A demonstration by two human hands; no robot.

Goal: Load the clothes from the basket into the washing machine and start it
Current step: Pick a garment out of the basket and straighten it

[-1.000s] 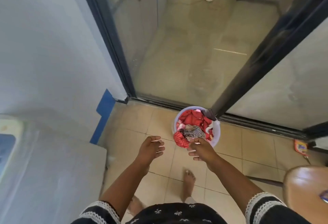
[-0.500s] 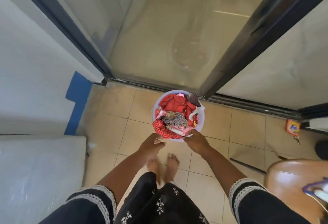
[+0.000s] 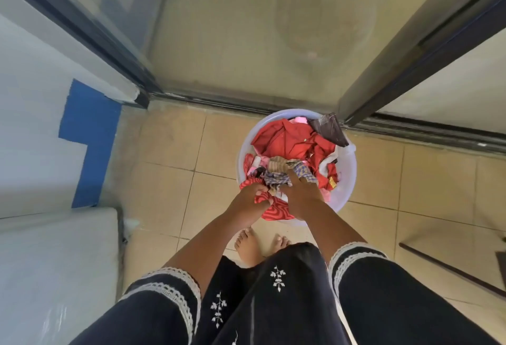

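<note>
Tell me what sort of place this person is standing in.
Probably a home laundry spot by a sliding glass door: a round basket of clothes stands on the tiled floor, both hands in it, and a white appliance top sits at left.

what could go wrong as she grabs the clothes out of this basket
1. The left hand grips only the red patterned cloth at the near rim, so tangled pieces might drag out and fall on the tiled floor.
2. The right hand rests on the checked cloth with no clear grip; it may slip.
3. The basket sits against the sliding door track, where the dark cloth over the rim might snag.
</note>
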